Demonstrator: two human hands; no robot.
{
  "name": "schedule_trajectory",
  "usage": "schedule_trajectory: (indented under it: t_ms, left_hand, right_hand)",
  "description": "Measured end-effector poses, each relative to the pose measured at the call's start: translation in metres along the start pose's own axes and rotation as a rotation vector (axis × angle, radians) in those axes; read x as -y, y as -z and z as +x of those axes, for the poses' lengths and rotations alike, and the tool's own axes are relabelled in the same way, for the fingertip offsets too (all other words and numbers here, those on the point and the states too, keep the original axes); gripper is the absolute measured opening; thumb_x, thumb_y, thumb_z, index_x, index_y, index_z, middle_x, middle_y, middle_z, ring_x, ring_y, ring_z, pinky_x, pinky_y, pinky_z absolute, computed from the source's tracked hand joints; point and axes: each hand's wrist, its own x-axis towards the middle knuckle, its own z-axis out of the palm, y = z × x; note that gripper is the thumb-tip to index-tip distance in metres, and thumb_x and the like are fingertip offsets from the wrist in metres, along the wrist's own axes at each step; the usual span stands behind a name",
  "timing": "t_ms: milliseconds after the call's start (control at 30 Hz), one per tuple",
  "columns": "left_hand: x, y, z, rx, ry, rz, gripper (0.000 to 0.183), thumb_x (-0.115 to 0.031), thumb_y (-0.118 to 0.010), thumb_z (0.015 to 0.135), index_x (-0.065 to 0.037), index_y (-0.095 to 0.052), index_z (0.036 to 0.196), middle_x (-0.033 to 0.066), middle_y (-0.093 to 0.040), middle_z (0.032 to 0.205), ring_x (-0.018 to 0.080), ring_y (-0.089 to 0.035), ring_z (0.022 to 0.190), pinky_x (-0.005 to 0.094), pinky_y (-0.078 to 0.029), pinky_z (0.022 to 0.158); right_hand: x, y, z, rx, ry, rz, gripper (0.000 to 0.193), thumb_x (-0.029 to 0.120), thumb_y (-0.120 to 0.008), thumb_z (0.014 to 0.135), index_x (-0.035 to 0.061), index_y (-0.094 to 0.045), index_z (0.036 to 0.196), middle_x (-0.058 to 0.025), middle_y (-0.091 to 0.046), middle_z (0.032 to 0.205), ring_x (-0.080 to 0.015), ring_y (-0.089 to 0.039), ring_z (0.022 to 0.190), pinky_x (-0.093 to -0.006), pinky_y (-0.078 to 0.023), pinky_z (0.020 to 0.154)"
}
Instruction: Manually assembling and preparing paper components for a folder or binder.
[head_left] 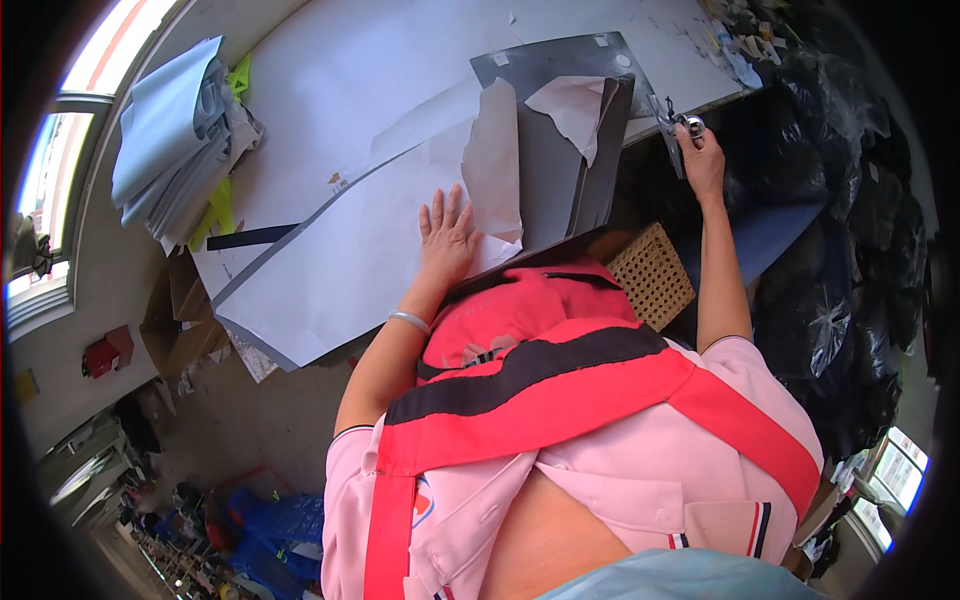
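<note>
My left hand point(448, 236) lies flat with its fingers spread on a large white paper sheet point(340, 265). Dark grey sheet material shows along that sheet's edge. Beside my fingers stands a torn piece of pale brown paper point(493, 165), on top of dark grey panels point(545, 180). At the table's right edge, my right hand point(700, 155) is closed round a dark hand tool point(672, 135) with a round silver part. The tool's exact kind is hard to make out. A flat dark panel with light patches point(560, 65) lies near it.
Folded light blue and grey material point(170, 130) is piled at the table's far left, with yellow-green strips. Black plastic bags point(820, 270) crowd the right side. A woven cane panel point(652, 275) is between my body and right arm. Scraps point(735, 55) gather at the far right corner.
</note>
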Motion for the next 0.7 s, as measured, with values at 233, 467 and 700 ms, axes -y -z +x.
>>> schedule_trajectory:
  t_ms: [233,467,700]
  left_hand:
    - [0.001,-0.005,0.002,-0.008,0.009,0.000,0.053,-0.038,-0.040,0.101,-0.018,-0.042,0.150,0.0083,-0.023,0.163,0.0329,-0.006,0.154,0.0515,0.002,0.123]
    - [-0.005,-0.004,0.007,0.009,-0.021,-0.002,0.054,-0.038,-0.039,0.101,-0.018,-0.040,0.151,0.0092,-0.024,0.163,0.0336,-0.006,0.154,0.0524,0.001,0.123]
    - [-0.004,0.003,-0.003,-0.016,0.043,-0.033,0.060,-0.040,-0.051,0.097,-0.023,-0.038,0.153,0.0063,-0.020,0.165,0.0316,-0.007,0.154,0.0519,0.000,0.123]
  right_hand:
    - [-0.099,-0.058,0.064,0.027,-0.483,0.527,0.033,0.037,-0.077,0.085,0.0053,-0.069,0.083,0.0021,-0.062,0.072,-0.0074,-0.053,0.061,-0.0275,-0.039,0.054]
    - [-0.124,-0.093,0.140,-0.133,-0.346,0.338,0.083,0.048,-0.085,0.074,-0.0046,-0.052,0.130,-0.0154,-0.063,0.113,-0.0228,-0.062,0.102,-0.0334,-0.050,0.085]
    - [-0.016,-0.111,0.069,0.139,0.012,0.392,0.044,0.030,-0.076,0.089,0.0017,-0.062,0.121,-0.0038,-0.065,0.094,-0.0103,-0.060,0.084,-0.0254,-0.051,0.078]
